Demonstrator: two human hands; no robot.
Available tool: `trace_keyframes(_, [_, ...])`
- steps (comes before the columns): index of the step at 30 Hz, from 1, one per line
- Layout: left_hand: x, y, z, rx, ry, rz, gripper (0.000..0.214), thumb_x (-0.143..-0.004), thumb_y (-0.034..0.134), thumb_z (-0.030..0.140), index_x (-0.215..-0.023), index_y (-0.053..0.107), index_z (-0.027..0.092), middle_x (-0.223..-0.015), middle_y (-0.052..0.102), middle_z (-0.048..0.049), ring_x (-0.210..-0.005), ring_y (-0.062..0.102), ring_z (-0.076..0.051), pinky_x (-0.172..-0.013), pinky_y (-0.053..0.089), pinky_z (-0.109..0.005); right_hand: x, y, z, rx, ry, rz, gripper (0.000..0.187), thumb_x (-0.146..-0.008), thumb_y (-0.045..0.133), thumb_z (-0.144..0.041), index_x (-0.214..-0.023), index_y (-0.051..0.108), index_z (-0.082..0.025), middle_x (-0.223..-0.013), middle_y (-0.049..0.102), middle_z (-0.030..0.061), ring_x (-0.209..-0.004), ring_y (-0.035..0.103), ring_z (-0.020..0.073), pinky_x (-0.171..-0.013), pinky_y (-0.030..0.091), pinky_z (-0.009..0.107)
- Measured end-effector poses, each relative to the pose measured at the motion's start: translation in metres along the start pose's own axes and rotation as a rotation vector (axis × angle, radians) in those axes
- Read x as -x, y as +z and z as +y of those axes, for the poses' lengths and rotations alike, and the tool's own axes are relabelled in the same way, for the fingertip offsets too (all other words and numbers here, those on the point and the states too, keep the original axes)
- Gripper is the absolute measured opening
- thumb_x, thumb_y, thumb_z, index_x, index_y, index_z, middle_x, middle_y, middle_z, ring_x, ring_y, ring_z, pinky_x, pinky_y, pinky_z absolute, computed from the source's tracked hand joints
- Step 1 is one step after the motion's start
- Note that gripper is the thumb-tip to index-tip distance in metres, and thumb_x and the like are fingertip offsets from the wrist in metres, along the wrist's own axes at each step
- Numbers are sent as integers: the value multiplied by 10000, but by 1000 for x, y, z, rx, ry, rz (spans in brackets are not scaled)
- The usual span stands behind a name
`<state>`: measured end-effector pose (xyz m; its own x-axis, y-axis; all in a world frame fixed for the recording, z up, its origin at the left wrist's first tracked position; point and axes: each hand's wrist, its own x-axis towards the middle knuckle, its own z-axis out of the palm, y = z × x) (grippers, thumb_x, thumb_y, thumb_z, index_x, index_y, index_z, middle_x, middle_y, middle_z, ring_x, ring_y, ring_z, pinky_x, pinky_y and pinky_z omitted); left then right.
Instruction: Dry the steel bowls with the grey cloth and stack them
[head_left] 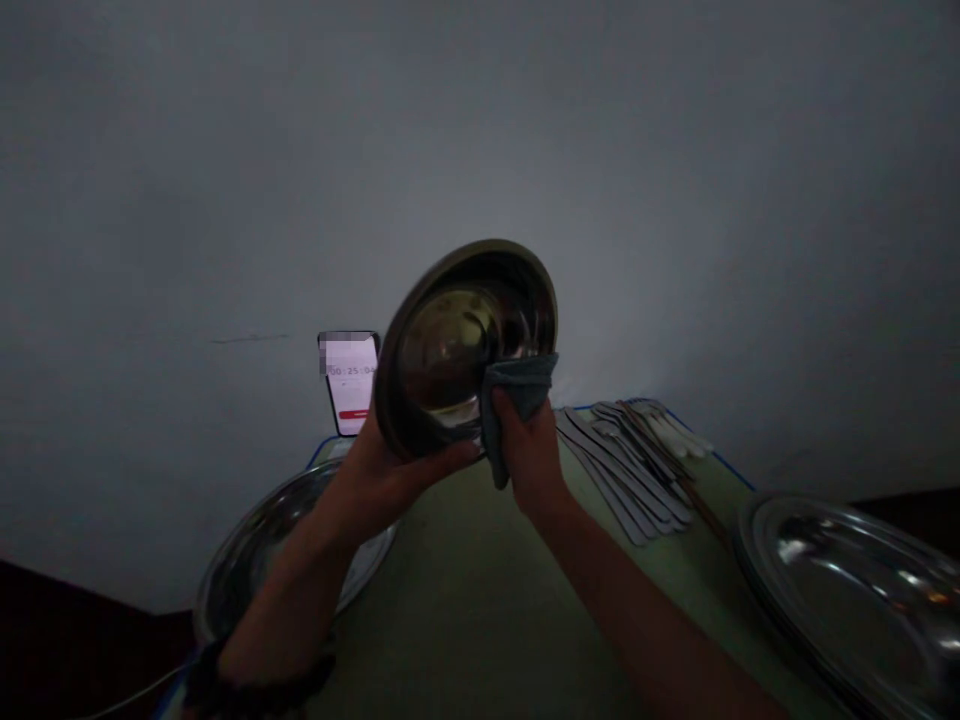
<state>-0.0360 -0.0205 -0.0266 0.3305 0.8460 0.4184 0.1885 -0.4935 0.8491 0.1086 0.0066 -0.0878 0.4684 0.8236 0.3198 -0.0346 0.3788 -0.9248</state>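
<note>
A shiny metal bowl is held up above the table, tilted so that its inside faces me. My left hand grips its lower left rim, thumb along the near edge and the other fingers hidden behind. At the lower right rim, my right hand is closed around a grey-blue cloth. The cloth is folded over the rim and touches the bowl there.
A large metal basin stands on the left of the green table. A phone showing a timer leans at the back. Several knives, other cutlery and white spoons lie right. Oval metal trays are stacked nearer.
</note>
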Motion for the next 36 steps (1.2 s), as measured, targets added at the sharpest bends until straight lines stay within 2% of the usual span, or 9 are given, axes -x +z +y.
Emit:
trace_keyframes(4, [1,-9,-3,122,-99,-60,674,-743,739,357,-1368,502,271,-1300,645,-74,-1252,541,-323,-1072,407,-481,-15,-16,-3,88,-52,-49,402,-769,617,-432,-1083,588,-182,-1120,661,115,-1039,609,245,-918,454,430])
trace_keyframes(10, [6,-35,-1,194,-245,-155,375,-748,693,456,-1062,727,254,-926,773,-64,-1005,683,-334,-884,549,-433,-38,-49,-23,362,-357,-194,262,-763,669,-392,-927,586,-205,-833,664,38,-765,586,204,-719,464,360])
trace_keyframes(12, [8,-36,-1,215,-271,-203,348,-748,692,464,-1010,749,243,-920,775,-70,-959,698,-328,-851,560,-433,-38,-52,-29,413,-393,-185,266,-756,681,-421,-881,565,-217,-756,635,8,-696,558,189,-663,446,336])
trace_keyframes(15, [8,-32,-1,269,-212,-243,405,-731,732,409,-1111,711,273,-1048,758,-58,-1053,670,-318,-909,541,-432,-34,-50,-32,399,-408,-61,274,-748,689,-429,-866,549,-225,-743,622,0,-693,553,189,-656,440,331])
trace_keyframes(18, [6,-23,-2,233,-80,-257,554,-697,779,289,-1231,632,285,-1218,696,-48,-1184,598,-307,-1004,487,-428,-29,-41,-28,258,-367,103,284,-770,656,-416,-952,563,-219,-898,652,42,-842,594,213,-754,461,362])
trace_keyframes(21, [3,-10,0,176,14,-187,650,-675,798,238,-1283,571,251,-1297,647,-65,-1239,556,-295,-1048,452,-407,-21,-27,-16,150,-229,143,353,-785,612,-439,-1043,559,-204,-1042,642,88,-980,596,238,-842,460,408])
trace_keyframes(26, [-1,10,3,124,58,-38,833,-622,843,232,-1344,427,226,-1333,611,-87,-1246,551,-269,-1040,467,-379,1,-2,0,29,28,12,459,-770,613,-468,-1124,532,-189,-1131,626,123,-1061,598,253,-909,462,443])
trace_keyframes(32, [0,20,-3,102,76,47,703,-585,854,238,-1181,483,212,-1327,603,-118,-1204,584,-311,-978,528,-412,19,6,-8,-133,142,-190,526,-764,652,-467,-1207,518,-216,-1156,643,85,-1085,608,240,-901,500,394])
trace_keyframes(36, [2,23,-6,82,75,77,841,-579,859,249,-1284,400,233,-1334,596,-112,-1210,577,-316,-997,513,-429,10,1,-4,-72,153,-222,562,-693,715,-484,-1138,518,-204,-1070,641,92,-1067,603,270,-897,510,435])
